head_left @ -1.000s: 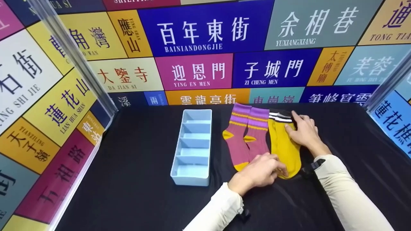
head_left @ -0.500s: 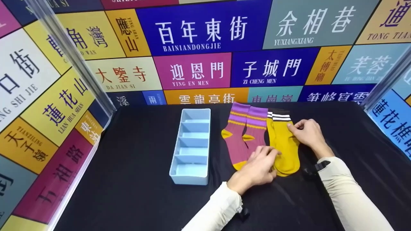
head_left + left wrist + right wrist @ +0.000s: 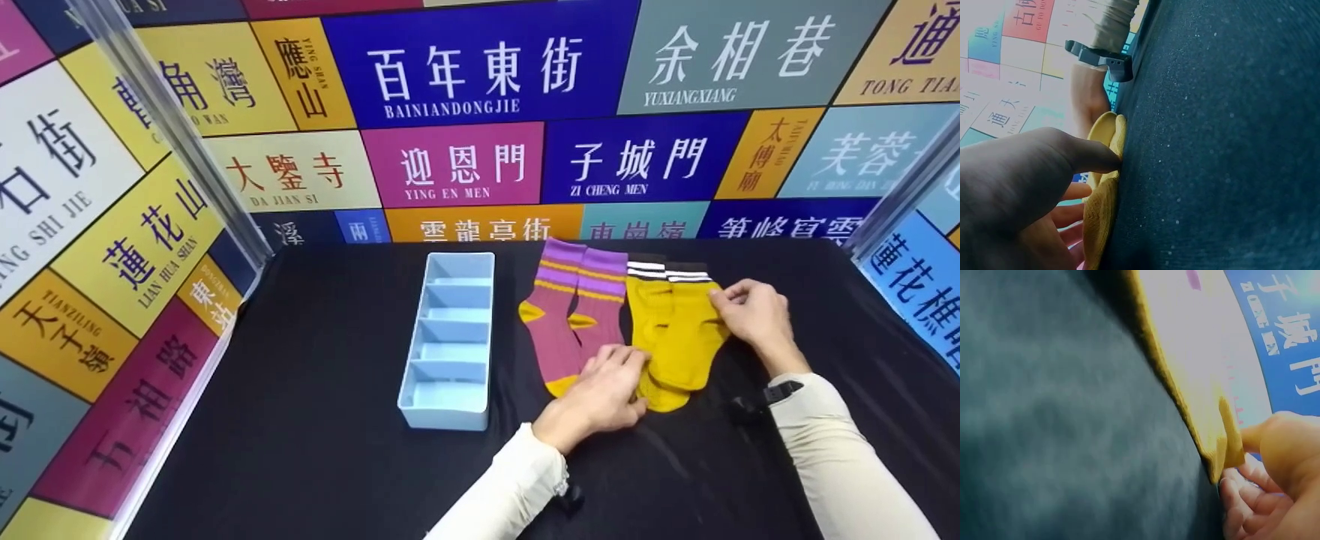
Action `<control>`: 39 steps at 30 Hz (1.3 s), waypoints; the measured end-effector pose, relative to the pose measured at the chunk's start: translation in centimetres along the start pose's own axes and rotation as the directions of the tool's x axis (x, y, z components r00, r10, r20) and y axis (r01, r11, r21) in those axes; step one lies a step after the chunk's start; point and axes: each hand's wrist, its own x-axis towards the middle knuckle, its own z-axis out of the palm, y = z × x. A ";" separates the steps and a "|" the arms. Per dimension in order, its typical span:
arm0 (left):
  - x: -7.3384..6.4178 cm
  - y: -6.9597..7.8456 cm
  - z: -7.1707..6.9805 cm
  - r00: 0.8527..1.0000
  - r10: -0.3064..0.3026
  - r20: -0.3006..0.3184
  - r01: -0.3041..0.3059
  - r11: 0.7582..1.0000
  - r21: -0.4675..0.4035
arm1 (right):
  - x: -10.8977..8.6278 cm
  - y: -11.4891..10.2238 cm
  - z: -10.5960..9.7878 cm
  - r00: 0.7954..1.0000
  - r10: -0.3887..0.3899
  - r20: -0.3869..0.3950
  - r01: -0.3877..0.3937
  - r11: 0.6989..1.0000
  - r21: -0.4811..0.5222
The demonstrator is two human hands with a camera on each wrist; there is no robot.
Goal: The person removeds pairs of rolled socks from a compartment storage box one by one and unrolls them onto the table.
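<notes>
Two yellow socks with black-and-white striped cuffs lie on the black cloth in the head view, partly overlapping. The upper yellow sock (image 3: 686, 337) is shifted right of the lower yellow sock (image 3: 666, 402). My right hand (image 3: 754, 319) pinches the upper one at its heel edge; the right wrist view shows a fold of it (image 3: 1231, 439) between thumb and fingers. At the toe end, my left hand (image 3: 600, 390) rests on the lower sock, thumb (image 3: 1092, 154) on its toe and fingers loosely spread. A pair of pink-and-purple socks (image 3: 551, 337) lies to the left, its toes partly hidden by that hand.
Left of the socks stands a light blue box (image 3: 444, 420) with several compartments in a row. Black cloth (image 3: 315, 390) covers the table. Behind it rises a wall of colourful panels (image 3: 480, 67) with Chinese lettering, and another panel wall (image 3: 135, 247) borders the left side.
My right hand moved from the yellow socks' cuffs down to the heel and drew the upper sock rightward, uncovering more of the lower one. My left hand stayed near the toes.
</notes>
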 end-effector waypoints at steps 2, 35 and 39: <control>0.0 0.0 0.0 1.000 0.001 0.009 -0.001 1.000 0.009 | -0.2 0.5 -0.4 0.998 0.055 0.008 -0.055 0.999 0.000; -0.1 0.0 0.1 0.999 0.047 0.022 -0.046 0.999 -0.020 | -6.0 0.7 -4.2 0.940 -0.090 0.330 0.008 0.970 0.241; -0.2 -0.1 0.0 0.998 0.061 0.022 -0.060 0.997 -0.048 | -6.2 1.2 -4.4 0.907 -0.072 0.415 -0.033 0.970 0.242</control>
